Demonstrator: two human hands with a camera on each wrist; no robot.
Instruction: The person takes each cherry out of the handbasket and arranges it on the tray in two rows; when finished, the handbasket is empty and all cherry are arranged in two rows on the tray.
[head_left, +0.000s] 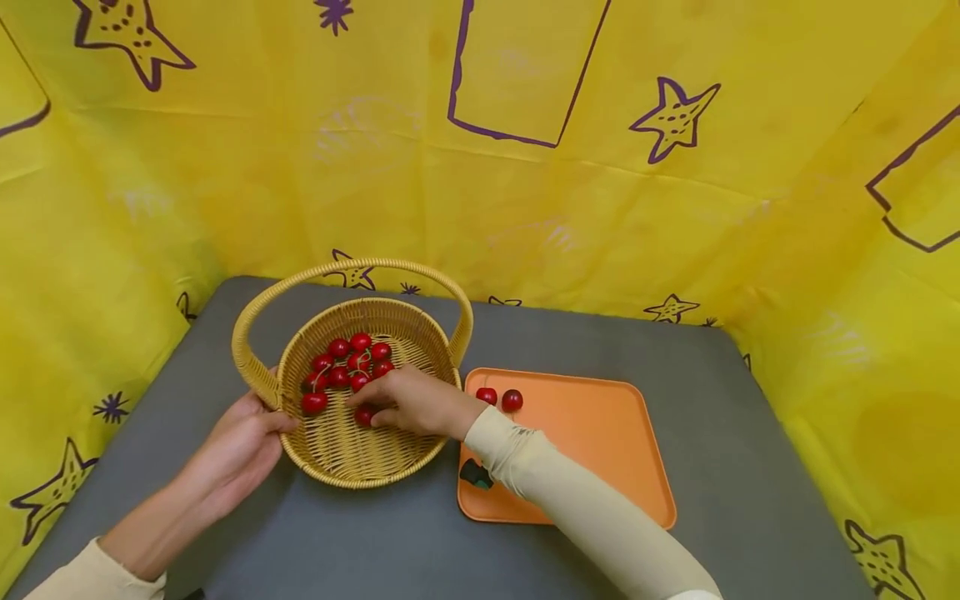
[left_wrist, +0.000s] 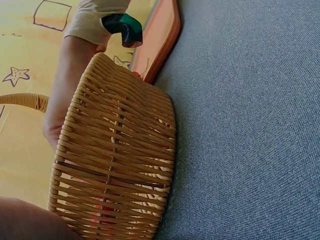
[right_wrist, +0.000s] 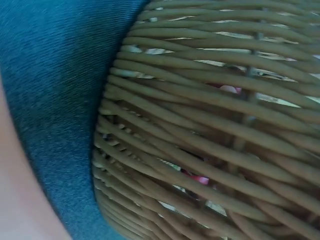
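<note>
A round wicker basket (head_left: 352, 458) with a tall arched handle stands on the table, holding several red cherries (head_left: 338, 377) clustered toward its far left side. At the basket's left side, my left hand (head_left: 243, 442) grips the rim by the foot of the handle, with the thumb over the edge. My right hand (head_left: 416, 400) reaches down inside the basket and pinches one cherry (head_left: 364, 415) between thumb and fingers, low over the woven bottom. In the right wrist view the wicker wall (right_wrist: 200, 115) hides the fingers; only bits of red show through its gaps.
An orange tray (head_left: 592, 450) lies right of the basket, with two cherries (head_left: 512, 401) near its far left corner. My right forearm passes over it. A dark wrist device (head_left: 476, 474) shows beside the sleeve. Yellow patterned cloth (head_left: 525, 208) surrounds the grey table (head_left: 420, 550).
</note>
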